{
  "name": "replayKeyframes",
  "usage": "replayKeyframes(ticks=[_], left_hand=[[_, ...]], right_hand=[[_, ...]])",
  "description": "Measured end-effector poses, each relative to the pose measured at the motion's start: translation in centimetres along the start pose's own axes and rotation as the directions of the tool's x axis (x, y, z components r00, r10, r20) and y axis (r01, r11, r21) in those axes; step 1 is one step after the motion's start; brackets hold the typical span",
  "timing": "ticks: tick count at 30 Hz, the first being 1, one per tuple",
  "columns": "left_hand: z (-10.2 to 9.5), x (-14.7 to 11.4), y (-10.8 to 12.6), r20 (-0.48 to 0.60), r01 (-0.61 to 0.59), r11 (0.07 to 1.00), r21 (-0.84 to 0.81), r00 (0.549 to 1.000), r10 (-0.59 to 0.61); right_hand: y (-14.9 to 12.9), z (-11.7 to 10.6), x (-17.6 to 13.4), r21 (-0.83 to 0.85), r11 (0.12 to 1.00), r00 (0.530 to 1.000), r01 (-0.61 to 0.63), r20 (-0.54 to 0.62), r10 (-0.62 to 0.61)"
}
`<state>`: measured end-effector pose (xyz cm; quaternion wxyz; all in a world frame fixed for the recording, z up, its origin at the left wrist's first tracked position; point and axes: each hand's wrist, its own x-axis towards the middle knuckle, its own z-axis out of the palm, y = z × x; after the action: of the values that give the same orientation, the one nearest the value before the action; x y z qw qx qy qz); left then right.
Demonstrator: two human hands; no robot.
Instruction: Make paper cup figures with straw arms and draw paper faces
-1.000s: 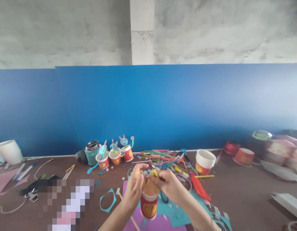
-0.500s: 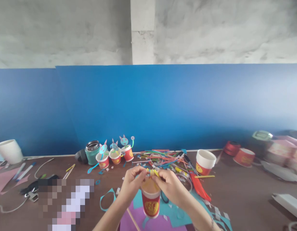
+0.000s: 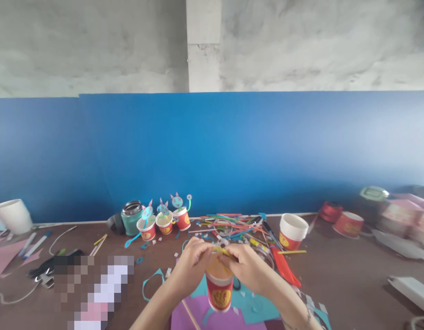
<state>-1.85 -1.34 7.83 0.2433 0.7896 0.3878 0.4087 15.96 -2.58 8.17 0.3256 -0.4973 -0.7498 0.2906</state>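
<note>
Hands: your left hand [image 3: 194,266] has thumb and fingers closed on one end of the yellow strip, and your right hand [image 3: 248,268] pinches the other; a second ago your left fingers stand spread and raised.
Yellow strip [image 3: 220,250]: it stretches between your fingertips, above the cup's mouth; its finer shape is blurred.
Cup [image 3: 220,295]: the red-and-white cup sits upright beneath your hands, a little farther right than a second ago; you cannot tell whether its base touches the sheets.
Sheets: purple paper [image 3: 179,318] and blue paper [image 3: 263,314] lie below the cup, with a wooden stick [image 3: 190,314] across the purple one, as before.
Straws [image 3: 228,224]: the colourful pile stays beyond your hands.
Finished-looking cups: three small cups with animal faces [image 3: 181,220] stay near the blue partition [image 3: 212,156].
</note>
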Motion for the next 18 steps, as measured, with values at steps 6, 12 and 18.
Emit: replayKeyframes(ticks=[6, 12, 18], left_hand=[[1.0, -0.2, -0.1, 0.008, 0.053, 0.997, -0.053, 0.999, -0.052], [1.2, 0.1, -0.3, -0.063, 0.158, 0.967, -0.202, 0.983, -0.174], [1.2, 0.3, -1.1, -0.146, 0.212, 0.916, -0.341, 0.950, -0.274]], right_hand=[[0.1, 0.5, 0.1, 0.051, 0.999, 0.999, 0.015, 0.032, -0.017], [-0.3, 0.2, 0.4, 0.179, 0.984, 1.000, -0.026, 0.002, 0.026], [-0.6, -0.9, 0.5, 0.288, 0.956, 0.994, -0.048, -0.079, 0.074]])
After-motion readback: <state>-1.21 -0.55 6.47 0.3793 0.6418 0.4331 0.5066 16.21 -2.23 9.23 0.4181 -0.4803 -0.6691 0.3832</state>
